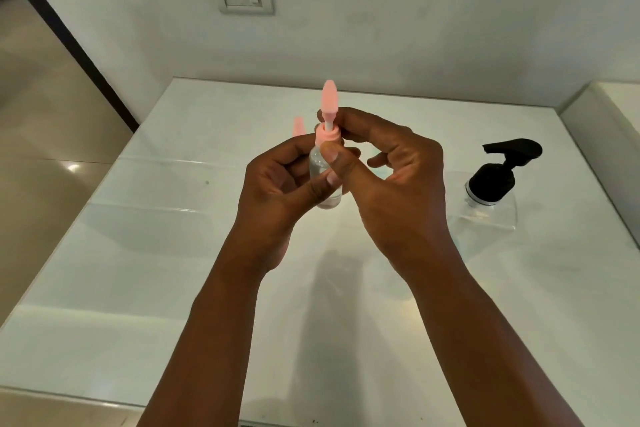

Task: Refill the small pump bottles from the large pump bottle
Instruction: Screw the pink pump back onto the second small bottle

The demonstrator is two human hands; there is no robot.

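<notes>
Small pump bottle, clear rounded plastic (pink pump), gripped by both hands

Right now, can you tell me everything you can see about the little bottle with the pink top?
The little bottle is clear, plastic or glass, and looks see-through inside. On top sits a pink pump on a thin white stem with a round pink collar. It is held upright above the white counter. The left hand grips its body, thumb across the front, while the right hand pinches around the pump's stem and collar.

Clear pink-pumped bottle upright, held
</notes>
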